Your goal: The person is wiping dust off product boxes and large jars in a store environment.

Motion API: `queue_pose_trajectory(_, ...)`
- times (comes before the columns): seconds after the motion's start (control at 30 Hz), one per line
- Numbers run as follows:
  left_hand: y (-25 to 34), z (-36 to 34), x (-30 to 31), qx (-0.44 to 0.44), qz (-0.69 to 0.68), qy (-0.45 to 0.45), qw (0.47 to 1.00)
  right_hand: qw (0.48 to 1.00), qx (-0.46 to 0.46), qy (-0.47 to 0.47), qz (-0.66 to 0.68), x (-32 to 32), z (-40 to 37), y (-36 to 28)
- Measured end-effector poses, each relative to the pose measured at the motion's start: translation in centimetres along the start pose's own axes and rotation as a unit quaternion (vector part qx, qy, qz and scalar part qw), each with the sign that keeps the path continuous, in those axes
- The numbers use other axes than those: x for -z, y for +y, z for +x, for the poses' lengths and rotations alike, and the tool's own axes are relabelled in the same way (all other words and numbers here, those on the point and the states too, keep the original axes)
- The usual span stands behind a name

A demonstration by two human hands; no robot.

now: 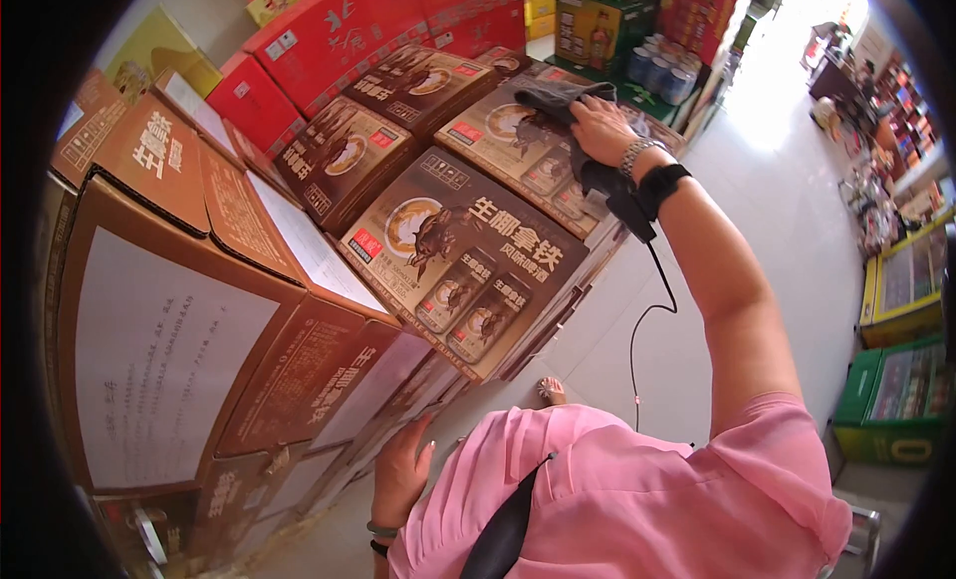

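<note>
My right hand [599, 128] presses a dark grey cloth [558, 99] flat onto the top of a brown printed carton [498, 121] at the far end of the stack. A bead bracelet and a black wrist strap with a hanging cable sit on that wrist. My left hand [400, 469] hangs low beside my pink shirt, fingers loosely apart, holding nothing, close to the front face of the lower cartons. The nearest brown carton [468, 260] shows a bull and cans on its lid.
Stacked brown cartons [189, 320] fill the left. Red cartons [339, 31] stand behind them, and a green box with wrapped cans [607, 26] is farther back. Pale floor [787, 191] runs to the right, with display cases [901, 290] along it.
</note>
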State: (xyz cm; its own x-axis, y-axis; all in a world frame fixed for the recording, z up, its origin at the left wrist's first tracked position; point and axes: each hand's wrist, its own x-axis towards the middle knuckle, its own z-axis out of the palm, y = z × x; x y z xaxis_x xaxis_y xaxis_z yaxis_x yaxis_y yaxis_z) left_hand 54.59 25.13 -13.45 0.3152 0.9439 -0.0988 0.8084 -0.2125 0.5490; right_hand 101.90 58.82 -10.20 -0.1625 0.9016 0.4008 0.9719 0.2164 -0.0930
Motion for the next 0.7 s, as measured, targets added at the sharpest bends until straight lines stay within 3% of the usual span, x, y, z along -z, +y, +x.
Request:
queue_pose_trajectory(0.07, 1.1, -0.4, -0.7, 0.027, -0.001, 0.023, 0.999, 0.992, 0.035, -0.12, 0.01, 1.2, 3.0, -3.0)
queue_pose_trajectory(0.13, 1.7, -0.6, -1.6, 0.051, -0.004, 0.03, 0.998, 0.979, 0.1, -0.177, 0.023, 0.3, 5.4, -5.9)
queue_pose_trajectory(0.2, 2.8, -0.4, -2.0, 0.061, -0.005, 0.024, 0.998, 0.936, 0.278, -0.195, -0.092, -0.9, 6.7, -9.3)
queue_pose_trajectory(0.27, 3.5, -0.3, -2.4, 0.059, -0.006, 0.02, 0.998, 0.925, 0.334, -0.172, -0.06, -2.0, 6.5, -13.7)
queue_pose_trajectory(0.4, 4.5, 0.4, -2.8, 0.031, 0.003, 0.023, 0.999, 0.919, 0.349, -0.104, 0.152, -2.2, 1.7, -20.3)
queue_pose_trajectory(0.5, 5.0, 0.6, -2.7, 0.014, 0.008, 0.019, 1.0, 0.891, 0.417, -0.09, 0.155, -0.3, -2.3, -22.0)
queue_pose_trajectory(0.7, 4.8, -1.1, -2.7, -0.008, -0.001, 0.029, 1.0, 0.848, 0.419, -0.07, 0.316, 5.0, -11.3, -20.1)
